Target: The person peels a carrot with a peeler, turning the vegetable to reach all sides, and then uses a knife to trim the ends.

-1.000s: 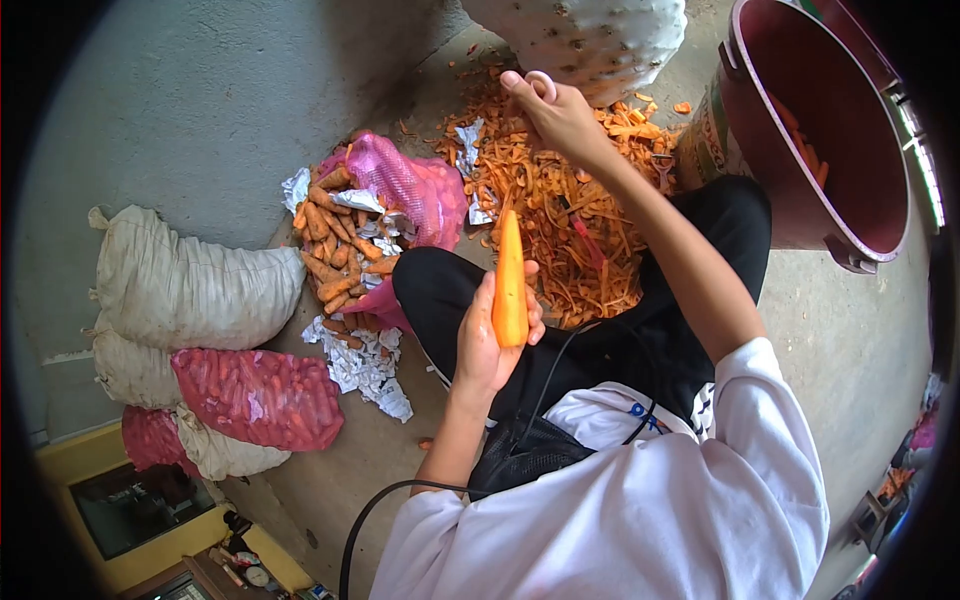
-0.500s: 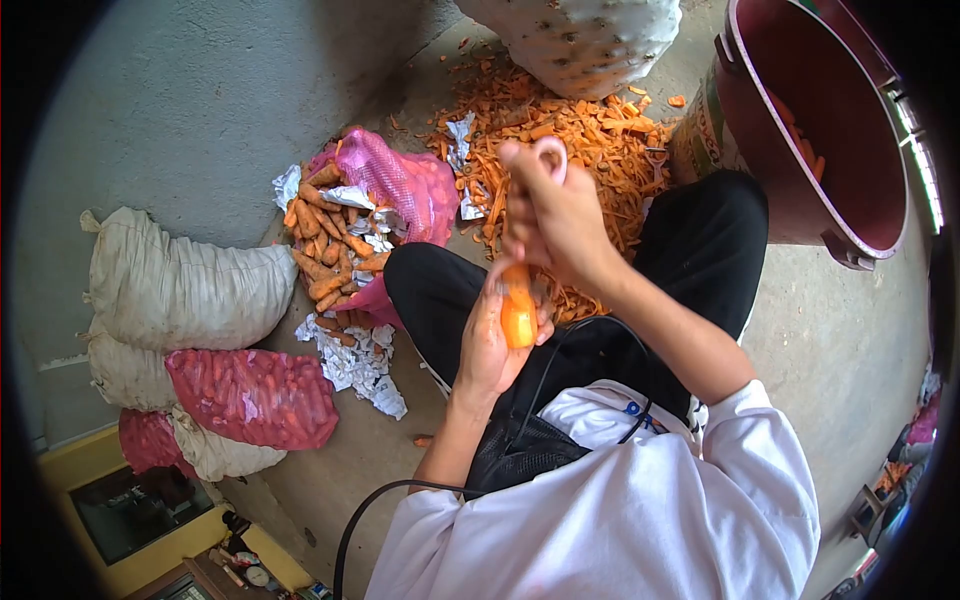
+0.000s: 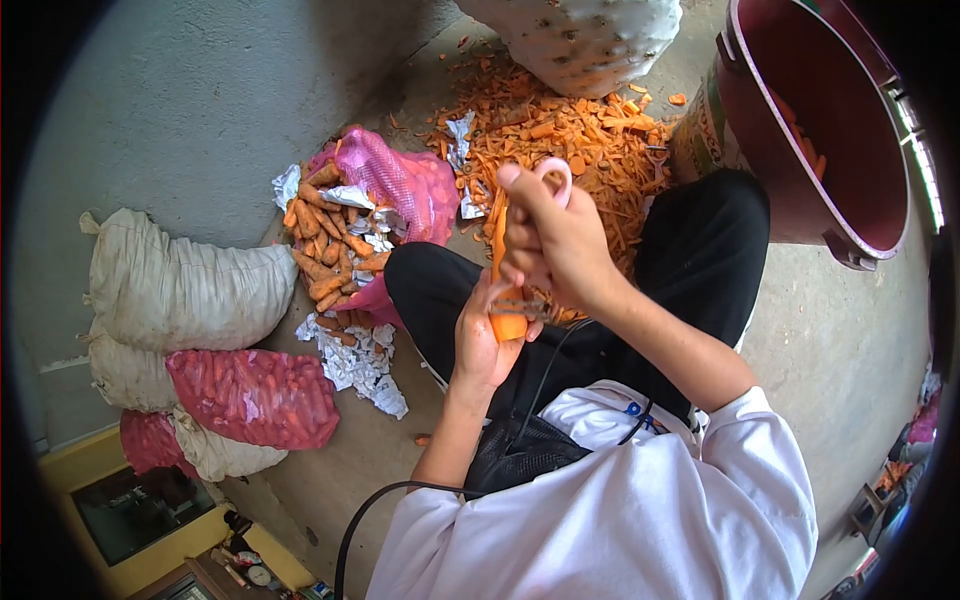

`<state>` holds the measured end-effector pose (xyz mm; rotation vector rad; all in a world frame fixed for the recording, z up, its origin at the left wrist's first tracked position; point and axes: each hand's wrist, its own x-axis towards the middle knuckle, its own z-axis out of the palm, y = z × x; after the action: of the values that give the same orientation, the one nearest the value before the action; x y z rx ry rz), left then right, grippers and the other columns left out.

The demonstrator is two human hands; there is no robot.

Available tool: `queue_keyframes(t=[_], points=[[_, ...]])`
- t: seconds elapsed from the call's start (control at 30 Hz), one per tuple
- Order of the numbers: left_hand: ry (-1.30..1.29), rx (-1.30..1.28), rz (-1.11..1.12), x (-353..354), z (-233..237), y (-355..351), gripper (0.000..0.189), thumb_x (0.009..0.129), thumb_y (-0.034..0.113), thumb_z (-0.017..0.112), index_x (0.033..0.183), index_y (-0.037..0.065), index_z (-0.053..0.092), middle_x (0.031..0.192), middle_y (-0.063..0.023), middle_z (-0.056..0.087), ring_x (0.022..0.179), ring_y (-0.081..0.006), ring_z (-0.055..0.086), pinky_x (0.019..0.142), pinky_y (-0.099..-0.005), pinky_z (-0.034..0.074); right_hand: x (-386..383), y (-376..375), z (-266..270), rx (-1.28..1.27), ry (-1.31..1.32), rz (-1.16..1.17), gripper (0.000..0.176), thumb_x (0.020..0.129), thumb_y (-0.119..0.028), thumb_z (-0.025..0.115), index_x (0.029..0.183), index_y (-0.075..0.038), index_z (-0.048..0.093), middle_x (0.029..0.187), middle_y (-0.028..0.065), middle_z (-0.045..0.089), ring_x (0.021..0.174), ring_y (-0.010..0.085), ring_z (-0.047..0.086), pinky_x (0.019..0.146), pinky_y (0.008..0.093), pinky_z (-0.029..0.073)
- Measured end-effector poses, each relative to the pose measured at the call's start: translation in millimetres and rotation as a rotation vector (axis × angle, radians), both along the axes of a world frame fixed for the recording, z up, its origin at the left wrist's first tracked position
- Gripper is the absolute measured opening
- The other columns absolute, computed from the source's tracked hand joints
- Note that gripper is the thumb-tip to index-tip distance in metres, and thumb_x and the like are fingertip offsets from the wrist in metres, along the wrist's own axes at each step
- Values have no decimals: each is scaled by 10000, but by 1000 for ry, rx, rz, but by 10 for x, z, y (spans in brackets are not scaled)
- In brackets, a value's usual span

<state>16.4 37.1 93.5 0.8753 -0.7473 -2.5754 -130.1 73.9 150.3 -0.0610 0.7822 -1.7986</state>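
Observation:
My left hand (image 3: 482,340) is wrapped round the lower part of an orange carrot (image 3: 508,326), which points away from me. My right hand (image 3: 560,238) is closed on a peeler with a pinkish looped handle (image 3: 556,172); its metal blade lies across the carrot close to my left fingers. Beyond both hands a heap of orange peelings (image 3: 600,140) covers the floor. Unpeeled carrots (image 3: 325,240) spill from an opened pink mesh bag (image 3: 405,180) at the left, among crumpled paper.
A deep dark red tub (image 3: 850,130) with some carrots inside stands at the upper right. A bulging white sack (image 3: 590,45) is at the top. Full white sacks (image 3: 190,280) and a red mesh bag of carrots (image 3: 255,395) lie at the left.
The peeler blade has moved down along the carrot, toward me. More of the carrot's far part now shows beside my right hand, and my left hand has shifted slightly.

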Motion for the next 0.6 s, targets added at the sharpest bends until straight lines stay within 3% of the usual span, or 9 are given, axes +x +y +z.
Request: queue_keyframes(t=[0.1,0.2,0.27,0.33,0.37,0.47,0.53,0.6], points=[[-35,-10,-24,17,-10,20,322,956,345,398,1034,55,513,808,-82,562,646,-182,544,478,-270,408,86,12,-56,-9,42,35,354,881,-308,598,680,-101,392,479,-29,330,332,98,313,344,255,349],[13,26,-44,67,-2,67,353,960,328,388,1080,17,504,779,-69,543,621,-157,512,448,-252,404,-209,-201,-202,132,397,-293,350,877,-299,602,671,-102,399,505,-29,388,361,73,359,344,244,346],[42,31,-47,85,41,79,384,972,340,366,1097,1,495,775,-66,524,626,-146,489,452,-249,401,-702,-407,-505,147,478,-477,323,878,-277,583,673,-100,408,512,-26,400,371,78,374,358,246,359],[50,19,-36,92,96,59,409,981,351,346,1111,-10,486,774,-63,507,638,-140,469,464,-250,401,-915,-374,-501,20,292,-469,303,875,-264,571,675,-96,417,526,-13,433,390,93,413,377,260,391],[61,49,-24,91,80,46,399,979,354,353,1117,4,487,780,-65,510,647,-144,472,475,-254,403,-875,-323,-465,8,321,-416,296,875,-266,573,685,-88,433,544,-5,451,415,91,437,388,268,399],[76,112,22,23,31,40,367,968,363,377,1124,53,496,799,-68,520,670,-156,479,509,-269,408,-316,-211,-96,123,312,-298,362,890,-264,585,627,-121,382,477,-35,332,345,81,318,348,261,372],[59,116,92,-43,65,110,340,956,371,400,1116,92,510,815,-66,530,682,-166,482,534,-285,409,-37,-52,97,96,179,-87,374,895,-268,588,621,-113,385,471,-38,321,350,76,306,347,263,358],[65,126,30,14,0,102,264,928,370,454,1076,161,515,854,-60,550,723,-177,502,557,-303,404,100,-8,65,15,131,-17,368,897,-261,586,628,-104,390,478,-38,326,352,72,316,340,268,342]])
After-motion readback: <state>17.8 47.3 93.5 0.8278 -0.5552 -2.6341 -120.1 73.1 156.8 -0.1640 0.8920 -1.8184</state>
